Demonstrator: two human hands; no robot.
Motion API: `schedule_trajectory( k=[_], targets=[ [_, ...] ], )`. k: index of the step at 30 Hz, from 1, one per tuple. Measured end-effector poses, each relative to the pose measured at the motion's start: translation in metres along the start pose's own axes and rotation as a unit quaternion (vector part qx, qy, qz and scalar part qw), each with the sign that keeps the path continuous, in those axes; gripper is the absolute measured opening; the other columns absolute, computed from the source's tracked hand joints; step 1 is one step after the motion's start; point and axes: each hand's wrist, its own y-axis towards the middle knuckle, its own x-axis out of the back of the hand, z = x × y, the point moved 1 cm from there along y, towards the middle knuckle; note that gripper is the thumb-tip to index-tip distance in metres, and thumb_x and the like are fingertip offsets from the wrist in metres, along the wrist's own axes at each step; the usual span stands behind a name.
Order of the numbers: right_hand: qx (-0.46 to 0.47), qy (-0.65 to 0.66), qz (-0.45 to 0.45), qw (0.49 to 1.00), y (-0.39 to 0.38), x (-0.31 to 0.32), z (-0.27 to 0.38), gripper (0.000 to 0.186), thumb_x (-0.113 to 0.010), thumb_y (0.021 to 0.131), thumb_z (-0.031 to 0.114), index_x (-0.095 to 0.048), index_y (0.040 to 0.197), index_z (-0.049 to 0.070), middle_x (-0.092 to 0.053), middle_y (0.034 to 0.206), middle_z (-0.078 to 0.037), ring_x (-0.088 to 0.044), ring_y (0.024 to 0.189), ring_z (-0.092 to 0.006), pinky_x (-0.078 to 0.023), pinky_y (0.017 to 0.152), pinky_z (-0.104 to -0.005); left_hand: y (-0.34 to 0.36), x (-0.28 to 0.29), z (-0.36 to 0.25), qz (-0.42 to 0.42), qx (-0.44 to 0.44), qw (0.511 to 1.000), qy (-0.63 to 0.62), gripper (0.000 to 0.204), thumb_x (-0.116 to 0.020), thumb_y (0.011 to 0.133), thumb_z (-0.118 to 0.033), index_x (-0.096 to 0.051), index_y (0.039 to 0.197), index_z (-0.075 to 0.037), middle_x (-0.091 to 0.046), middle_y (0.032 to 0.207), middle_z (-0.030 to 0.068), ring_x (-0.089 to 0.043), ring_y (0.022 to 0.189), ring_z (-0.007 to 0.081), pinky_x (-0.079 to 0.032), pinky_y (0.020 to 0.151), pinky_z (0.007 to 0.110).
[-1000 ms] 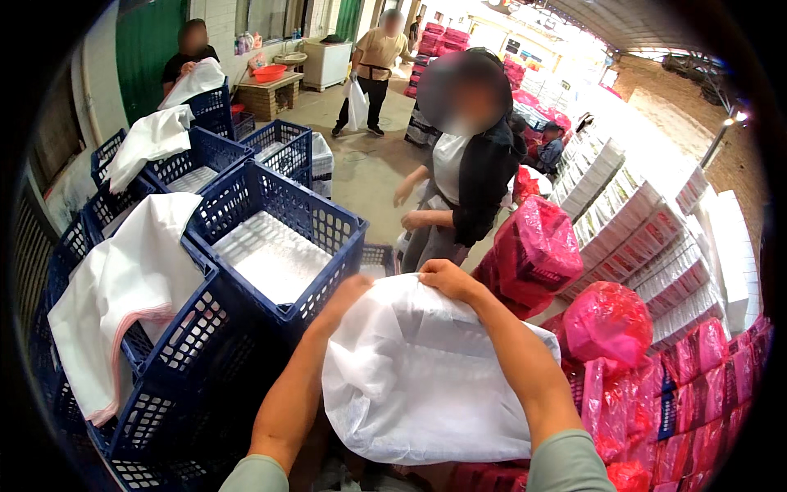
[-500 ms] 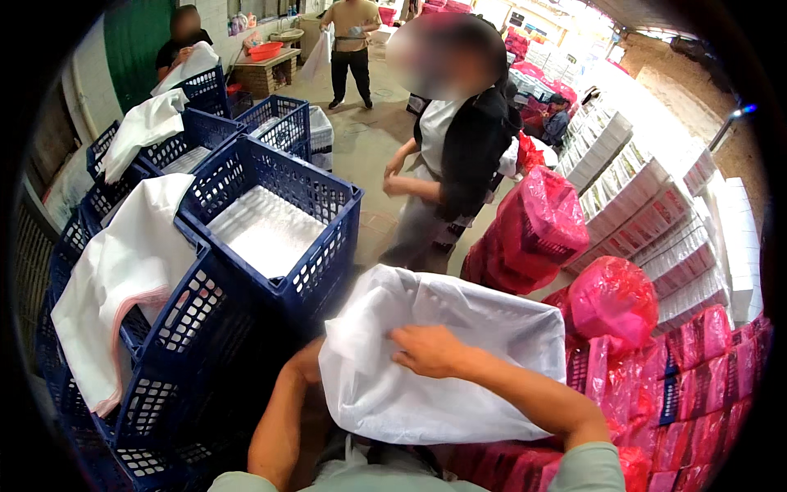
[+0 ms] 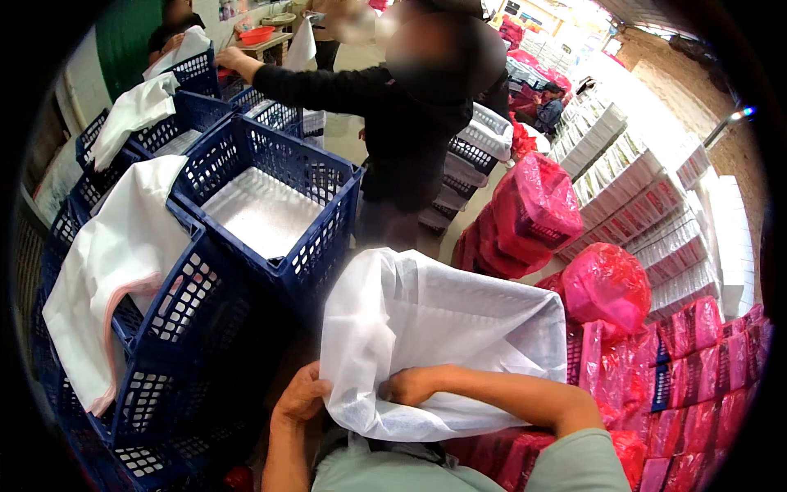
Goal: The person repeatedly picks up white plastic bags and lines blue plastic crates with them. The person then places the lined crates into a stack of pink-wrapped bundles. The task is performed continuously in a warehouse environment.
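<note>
A white fabric liner (image 3: pixel 459 312) is draped over a box-like container in front of me, whose body is mostly hidden under it. My left hand (image 3: pixel 303 394) is closed on the liner's left side, low near the corner. My right hand (image 3: pixel 406 385) reaches inside the lined container at lower left, its fingers largely hidden by a fold. Just beyond, on the left, stands a blue slatted crate (image 3: pixel 303 246) with a white bottom layer. More white sheets with pink edges (image 3: pixel 90 295) hang over the crates at far left.
A co-worker in black (image 3: pixel 410 148) stands ahead, arm stretched over the crates. Others (image 3: pixel 168 45) work behind, near a red basin (image 3: pixel 257 34). Crates wrapped in pink plastic (image 3: pixel 533 205) and tall white stacked boxes (image 3: pixel 623 189) fill the right side.
My hands have moved down from the liner's far edge, the right one now inside. The co-worker in black has turned and raised an arm leftward over the crates.
</note>
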Motion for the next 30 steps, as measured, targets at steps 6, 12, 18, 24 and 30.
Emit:
schedule_trajectory(
  k=[6, 12, 18, 24, 30],
  targets=[
    [-0.241, -0.128, 0.191, 0.943, -0.101, 0.039, -0.003, 0.033, -0.064, 0.082, 0.03, -0.071, 0.105, 0.008, -0.069, 0.112, -0.018, -0.065, 0.103, -0.0369, -0.051, 0.087, -0.0496, -0.022, -0.028, -0.016, -0.109, -0.085, 0.989, -0.058, 0.046, -0.066, 0.092, -0.018, -0.053, 0.131, 0.003, -0.067, 0.115, 0.0103, -0.067, 0.098, 0.0217, -0.054, 0.09, 0.036],
    [-0.231, -0.066, 0.142, 0.96, -0.119, -0.01, -0.069, 0.031, -0.065, 0.077, 0.022, -0.074, 0.097, 0.0, -0.071, 0.1, -0.021, -0.068, 0.094, -0.0356, -0.052, 0.08, -0.0477, 0.008, 0.018, 0.084, -0.238, -0.07, 0.968, 0.034, 0.021, -0.062, 0.097, -0.017, -0.062, 0.112, -0.001, -0.069, 0.106, 0.0079, -0.066, 0.092, 0.0169, -0.055, 0.08, 0.033],
    [-0.123, -0.091, -0.299, 0.942, -0.007, 0.063, -0.007, 0.05, -0.062, 0.09, 0.026, -0.052, 0.134, 0.005, -0.06, 0.123, -0.026, -0.059, 0.114, -0.0428, -0.05, 0.095, -0.0514, 0.029, 0.019, 0.048, -0.339, -0.097, 0.91, 0.219, 0.027, -0.068, 0.09, -0.013, -0.059, 0.113, -0.001, -0.063, 0.106, 0.0079, -0.06, 0.094, 0.0163, -0.051, 0.082, 0.031],
    [-0.154, -0.107, -0.287, 0.939, -0.063, 0.074, -0.013, 0.056, -0.057, 0.088, 0.019, -0.045, 0.142, 0.006, -0.061, 0.124, -0.022, -0.058, 0.118, -0.0403, -0.05, 0.097, -0.0506, 0.024, -0.03, -0.046, -0.277, -0.283, 0.881, 0.258, 0.035, -0.064, 0.095, -0.021, -0.057, 0.123, -0.001, -0.059, 0.112, 0.0065, -0.056, 0.103, 0.0149, -0.046, 0.092, 0.029],
    [-0.391, -0.156, 0.095, 0.902, -0.186, 0.003, -0.034, 0.042, -0.059, 0.083, 0.018, -0.069, 0.124, 0.012, -0.065, 0.128, -0.017, -0.065, 0.113, -0.0338, -0.052, 0.093, -0.0449, 0.053, -0.104, -0.08, -0.095, -0.126, 0.918, 0.364, 0.047, -0.064, 0.095, -0.024, -0.053, 0.131, 0.004, -0.061, 0.119, 0.0098, -0.055, 0.107, 0.0159, -0.044, 0.096, 0.031]
  ],
)
